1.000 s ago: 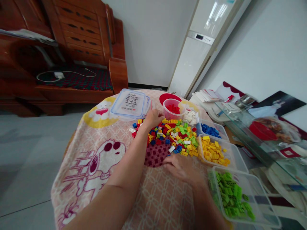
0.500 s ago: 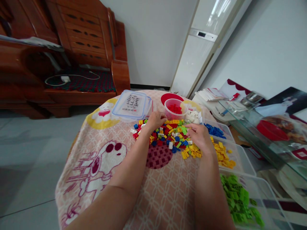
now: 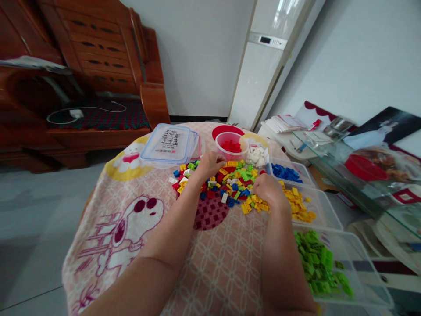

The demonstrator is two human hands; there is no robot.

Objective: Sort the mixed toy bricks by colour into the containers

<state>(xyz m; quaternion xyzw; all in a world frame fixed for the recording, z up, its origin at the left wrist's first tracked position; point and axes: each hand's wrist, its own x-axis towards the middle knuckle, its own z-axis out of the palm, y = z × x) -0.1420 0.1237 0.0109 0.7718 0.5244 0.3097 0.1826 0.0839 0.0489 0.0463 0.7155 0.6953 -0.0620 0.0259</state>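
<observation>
A loose pile of mixed toy building bricks (image 3: 234, 183) in red, yellow, green, blue and white lies on the cloth-covered table. Over its back left part is my left hand (image 3: 210, 166), thumb and fingertips pinched together; whatever they hold is too small to make out. My right hand (image 3: 269, 189) is curled closed at the pile's right side, with a small red brick (image 3: 262, 172) showing at its fingertips. Behind the pile stands a round clear tub (image 3: 247, 152) with red bricks (image 3: 230, 146) in it. White bricks (image 3: 257, 156) are heaped beside the tub.
Clear plastic boxes line the right side, holding blue bricks (image 3: 285, 172), yellow bricks (image 3: 298, 205) and green bricks (image 3: 315, 261). Stacked lids (image 3: 166, 144) lie at the back left, and a red lid (image 3: 219, 131) behind the tub. A glass shelf (image 3: 357, 175) stands farther right.
My right hand has curled closed from outstretched fingers, and a red brick now shows at its tips. My left hand stays pinched over the pile. The view has turned slightly right.
</observation>
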